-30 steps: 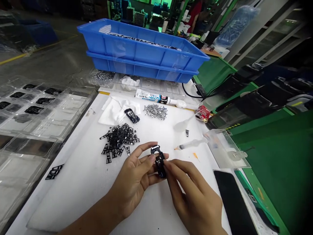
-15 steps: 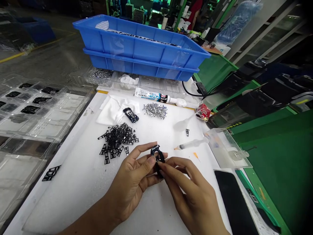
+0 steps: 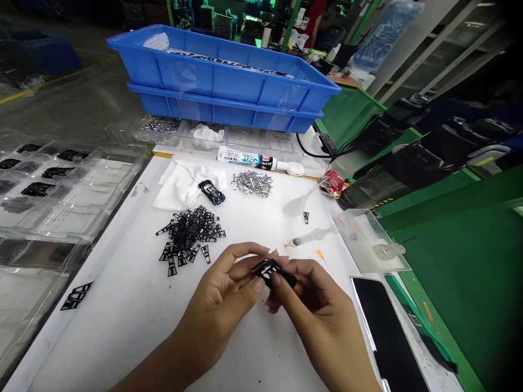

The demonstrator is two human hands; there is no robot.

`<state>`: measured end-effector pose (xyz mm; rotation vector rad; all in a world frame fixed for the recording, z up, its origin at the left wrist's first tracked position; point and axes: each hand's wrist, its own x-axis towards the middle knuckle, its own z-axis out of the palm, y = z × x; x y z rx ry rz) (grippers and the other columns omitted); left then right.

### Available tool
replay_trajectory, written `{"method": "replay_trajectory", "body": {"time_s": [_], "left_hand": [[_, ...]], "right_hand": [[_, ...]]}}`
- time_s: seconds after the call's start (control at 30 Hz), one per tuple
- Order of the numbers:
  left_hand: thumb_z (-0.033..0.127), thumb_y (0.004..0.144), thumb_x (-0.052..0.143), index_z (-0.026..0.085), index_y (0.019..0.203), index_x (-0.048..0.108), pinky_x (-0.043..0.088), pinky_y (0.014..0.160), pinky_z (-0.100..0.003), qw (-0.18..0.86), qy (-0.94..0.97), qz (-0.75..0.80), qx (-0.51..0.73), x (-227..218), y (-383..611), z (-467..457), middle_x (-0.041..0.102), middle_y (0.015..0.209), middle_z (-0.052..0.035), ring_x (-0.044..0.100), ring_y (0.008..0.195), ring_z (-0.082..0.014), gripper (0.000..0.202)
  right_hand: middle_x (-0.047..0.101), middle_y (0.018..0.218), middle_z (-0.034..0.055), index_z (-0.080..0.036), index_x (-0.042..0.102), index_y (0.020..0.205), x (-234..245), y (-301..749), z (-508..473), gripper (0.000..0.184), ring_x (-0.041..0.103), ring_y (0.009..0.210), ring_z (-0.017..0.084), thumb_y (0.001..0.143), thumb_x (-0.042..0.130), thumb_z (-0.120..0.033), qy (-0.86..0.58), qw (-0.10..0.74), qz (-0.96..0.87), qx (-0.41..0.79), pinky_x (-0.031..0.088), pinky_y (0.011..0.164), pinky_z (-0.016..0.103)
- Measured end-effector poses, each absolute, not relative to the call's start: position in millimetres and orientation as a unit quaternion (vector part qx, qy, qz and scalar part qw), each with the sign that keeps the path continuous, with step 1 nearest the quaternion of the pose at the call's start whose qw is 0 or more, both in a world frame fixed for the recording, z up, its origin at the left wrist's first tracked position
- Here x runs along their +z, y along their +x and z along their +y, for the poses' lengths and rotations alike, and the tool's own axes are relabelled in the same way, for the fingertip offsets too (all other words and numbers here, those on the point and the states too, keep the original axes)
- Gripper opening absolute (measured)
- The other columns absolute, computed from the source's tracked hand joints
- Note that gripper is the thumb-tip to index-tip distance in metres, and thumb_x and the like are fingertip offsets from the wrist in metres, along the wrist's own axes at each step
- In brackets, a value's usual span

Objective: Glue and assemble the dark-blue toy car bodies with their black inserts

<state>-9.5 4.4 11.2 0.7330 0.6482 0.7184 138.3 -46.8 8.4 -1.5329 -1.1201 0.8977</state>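
A small dark toy car body (image 3: 267, 268) is held between both hands over the white work surface. My left hand (image 3: 229, 294) grips its left end, the thumb on the near side. My right hand (image 3: 314, 305) closes on the right end, its thumb pressed on the body. Fingers cover much of the part. Left of the hands lies a heap of small black frame pieces (image 3: 190, 231). Behind it, a second dark blue toy car body (image 3: 212, 192) rests at the edge of a white cloth (image 3: 180, 188). A pile of small silver screw-like pieces (image 3: 252, 183) lies to its right.
Stacked blue bins (image 3: 229, 81) stand at the back, with a glue tube (image 3: 245, 158) before them. A syringe (image 3: 312, 237) and a clear box (image 3: 373, 242) lie right, above a black phone (image 3: 388, 332). Clear trays (image 3: 81, 190) of black parts are at the left.
Both hands have turned the toy car body from upright to nearly level. My right hand's fingers now wrap its right end. The whole view has shifted slightly.
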Motion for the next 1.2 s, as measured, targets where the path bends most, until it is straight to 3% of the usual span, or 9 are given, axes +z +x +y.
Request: {"method": "replay_trajectory", "body": {"time_s": [0.13, 0.27, 0.37, 0.47, 0.57, 0.7, 1.0, 1.1, 1.2], "left_hand": [[0.015, 0.09, 0.064, 0.028, 0.122, 0.067, 0.043, 0.108, -0.031, 0.607, 0.573, 0.39, 0.389, 4.7, -12.1, -3.6, 0.07, 0.126, -0.0029, 0.06, 0.122, -0.0215, 0.035], [0.008, 0.086, 0.066, 0.032, 0.124, 0.069, 0.05, 0.097, -0.026, 0.425, 0.692, 0.388, 0.436, -2.5, -12.1, -10.5, 0.076, 0.114, 0.0012, 0.07, 0.102, -0.0184, 0.046], [0.004, 0.085, 0.063, 0.032, 0.118, 0.072, 0.054, 0.088, -0.024, 0.373, 0.713, 0.381, 0.454, -1.4, -13.0, -11.7, 0.078, 0.102, 0.0024, 0.073, 0.089, -0.0167, 0.044], [0.002, 0.083, 0.065, 0.034, 0.116, 0.073, 0.054, 0.09, -0.026, 0.37, 0.711, 0.379, 0.463, -1.3, -17.0, -12.4, 0.078, 0.102, 0.0035, 0.073, 0.09, -0.0177, 0.047], [0.001, 0.08, 0.069, 0.037, 0.117, 0.072, 0.053, 0.094, -0.028, 0.37, 0.707, 0.386, 0.462, -4.7, -20.0, -16.2, 0.077, 0.11, 0.0045, 0.073, 0.096, -0.0192, 0.051], [0.0, 0.076, 0.074, 0.043, 0.12, 0.068, 0.053, 0.094, -0.027, 0.272, 0.694, 0.413, 0.523, -4.9, -13.2, -25.6, 0.077, 0.109, 0.0072, 0.073, 0.092, -0.0167, 0.062], [0.002, 0.08, 0.069, 0.017, 0.102, 0.067, 0.057, 0.093, -0.021, 0.124, 0.764, 0.384, 0.504, 1.5, -11.8, -34.4, 0.077, 0.107, 0.0002, 0.071, 0.097, -0.0124, 0.026], [0.003, 0.079, 0.07, 0.015, 0.098, 0.067, 0.056, 0.095, -0.018, 0.102, 0.779, 0.35, 0.51, -2.4, -13.7, -27.7, 0.077, 0.102, -0.0014, 0.072, 0.094, -0.0109, 0.022], [0.004, 0.079, 0.069, 0.013, 0.095, 0.067, 0.057, 0.093, -0.017, 0.086, 0.78, 0.314, 0.535, -4.1, -15.3, -18.0, 0.078, 0.094, -0.0029, 0.072, 0.086, -0.0099, 0.018]], "right_hand": [[0.07, 0.076, 0.0007, -0.021, 0.063, 0.099, 4.7, 143.2, -51.9, 0.017, 0.069, 0.063, 0.013, 0.087, 0.07, -0.032, -0.691, 0.467, -0.5, 0.233, 0.058, 0.058, 0.019], [0.071, 0.083, -0.0002, -0.022, 0.062, 0.101, -3.3, 142.3, -58.1, 0.017, 0.071, 0.07, 0.012, 0.086, 0.071, -0.023, -0.682, 0.466, -0.555, 0.103, 0.06, 0.066, 0.017], [0.072, 0.088, 0.0004, -0.021, 0.061, 0.1, -5.1, 138.9, -61.4, 0.017, 0.072, 0.077, 0.011, 0.086, 0.069, -0.015, -0.652, 0.468, -0.596, 0.03, 0.06, 0.074, 0.016], [0.073, 0.093, 0.002, -0.021, 0.06, 0.105, -2.8, 137.9, -61.6, 0.027, 0.073, 0.082, 0.013, 0.084, 0.068, -0.006, -0.613, 0.475, -0.631, -0.007, 0.06, 0.076, 0.017], [0.072, 0.102, 0.0066, -0.02, 0.059, 0.115, -0.3, 138.9, -60.6, 0.04, 0.072, 0.092, 0.017, 0.082, 0.065, 0.002, -0.56, 0.486, -0.671, 0.014, 0.062, 0.083, 0.027], [0.069, 0.109, 0.0136, -0.016, 0.059, 0.114, -0.1, 137.6, -63.1, 0.035, 0.071, 0.098, 0.019, 0.085, 0.058, 0.003, -0.56, 0.479, -0.675, 0.039, 0.063, 0.082, 0.028], [0.067, 0.11, 0.0091, -0.016, 0.06, 0.111, -10.8, 118.3, -74.2, 0.053, 0.068, 0.093, 0.02, 0.069, 0.063, 0.015, -0.562, 0.584, -0.585, 0.009, 0.061, 0.067, 0.031], [0.068, 0.104, 0.0067, -0.017, 0.063, 0.102, -17.1, 113.5, -73.0, 0.047, 0.068, 0.085, 0.016, 0.069, 0.063, 0.016, -0.578, 0.622, -0.527, -0.044, 0.058, 0.066, 0.029], [0.069, 0.1, 0.0073, -0.016, 0.064, 0.098, -15.1, 121.3, -71.7, 0.034, 0.069, 0.081, 0.015, 0.074, 0.065, 0.008, -0.594, 0.566, -0.57, -0.031, 0.059, 0.065, 0.025]]}}
